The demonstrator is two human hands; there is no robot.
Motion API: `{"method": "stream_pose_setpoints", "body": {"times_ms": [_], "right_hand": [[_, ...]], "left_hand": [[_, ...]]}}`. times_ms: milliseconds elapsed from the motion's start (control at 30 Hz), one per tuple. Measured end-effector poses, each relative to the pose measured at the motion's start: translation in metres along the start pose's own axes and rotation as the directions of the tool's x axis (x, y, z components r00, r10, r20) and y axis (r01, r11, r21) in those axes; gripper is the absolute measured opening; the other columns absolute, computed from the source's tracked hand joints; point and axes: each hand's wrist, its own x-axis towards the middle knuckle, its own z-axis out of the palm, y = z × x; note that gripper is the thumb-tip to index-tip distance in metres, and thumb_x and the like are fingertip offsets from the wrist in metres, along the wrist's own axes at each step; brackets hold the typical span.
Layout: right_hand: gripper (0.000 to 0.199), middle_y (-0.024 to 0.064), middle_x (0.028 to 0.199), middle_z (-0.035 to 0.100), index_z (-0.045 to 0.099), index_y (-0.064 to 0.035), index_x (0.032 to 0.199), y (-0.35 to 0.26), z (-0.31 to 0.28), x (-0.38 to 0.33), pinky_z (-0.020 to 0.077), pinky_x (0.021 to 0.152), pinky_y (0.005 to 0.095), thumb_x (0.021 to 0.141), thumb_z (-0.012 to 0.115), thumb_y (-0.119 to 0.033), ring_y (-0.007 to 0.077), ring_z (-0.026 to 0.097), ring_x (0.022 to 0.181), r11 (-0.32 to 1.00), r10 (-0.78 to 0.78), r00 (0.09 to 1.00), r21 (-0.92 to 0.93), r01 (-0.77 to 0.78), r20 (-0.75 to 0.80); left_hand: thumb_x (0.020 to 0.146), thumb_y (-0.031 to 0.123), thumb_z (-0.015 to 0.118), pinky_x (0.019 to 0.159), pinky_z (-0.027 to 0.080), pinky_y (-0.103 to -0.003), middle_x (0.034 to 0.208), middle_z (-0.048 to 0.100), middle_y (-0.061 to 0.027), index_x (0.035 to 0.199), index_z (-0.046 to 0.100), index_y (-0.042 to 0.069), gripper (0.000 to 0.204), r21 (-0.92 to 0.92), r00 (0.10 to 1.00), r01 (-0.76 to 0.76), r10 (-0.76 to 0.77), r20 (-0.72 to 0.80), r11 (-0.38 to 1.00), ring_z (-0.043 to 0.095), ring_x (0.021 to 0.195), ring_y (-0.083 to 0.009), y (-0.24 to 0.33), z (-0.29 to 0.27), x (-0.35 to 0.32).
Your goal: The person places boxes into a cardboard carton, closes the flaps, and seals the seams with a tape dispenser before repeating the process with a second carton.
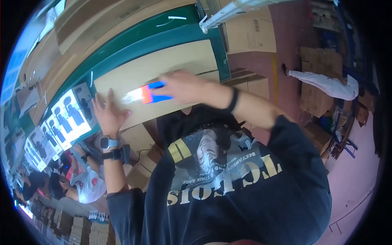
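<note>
A flat brown cardboard box (pixel 171 57) lies in front of me, with a seam running along it toward its right end. My left hand (pixel 109 116) rests on the box's left end, fingers spread and holding nothing. Closed around a blue and orange hand tool (pixel 148 93) is my right hand (pixel 185 86), over the middle of the box. A shiny whitish patch (pixel 132 96) shows at the tool's left end, close to the cardboard; glare keeps me from telling its exact kind. My right fingertips are partly hidden behind the tool and hand.
The box lies on a green-topped table (pixel 223 61). White printed boxes (pixel 71 114) line up to the left. Long cartons (pixel 122 16) lie beyond the table, and more cartons (pixel 250 34) stand at the right. Co-workers are at left (pixel 90 185) and far right (pixel 326 81).
</note>
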Motion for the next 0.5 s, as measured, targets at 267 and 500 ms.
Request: {"method": "stream_pose_setpoints", "body": {"times_ms": [267, 500], "right_hand": [[0.056, 0.0110, 0.098, 0.056, 0.066, -0.0257, 0.129, 0.150, -0.051, -0.227, 0.0541, 0.077, 0.0431, 0.076, 0.082, -0.022, 0.0328, 0.063, 0.088, 0.994, 0.110, 0.984, -0.004, -0.111, -0.142], [0.036, 0.0131, 0.099, 0.057, 0.072, -0.0201, 0.118, 0.196, -0.006, -0.248, 0.0522, 0.080, 0.0409, 0.085, 0.075, -0.034, 0.0357, 0.063, 0.089, 0.991, 0.083, 0.973, 0.117, -0.058, -0.216]], "left_hand": [[0.052, 0.021, 0.091, 0.118, 0.032, -0.051, 0.147, 0.045, -0.0253, 0.127, 0.054, -0.006, 0.088, -0.164, 0.949, -0.287, 0.304, 0.088, 0.944, 0.040, 0.141, -0.0427, 0.216, 0.071, 0.064], [0.061, 0.036, 0.089, 0.118, 0.031, -0.050, 0.146, 0.047, -0.0234, 0.128, 0.057, -0.003, 0.084, 0.030, 0.906, -0.403, 0.394, 0.154, 0.915, 0.039, 0.142, -0.0404, 0.256, 0.083, 0.082]]}}
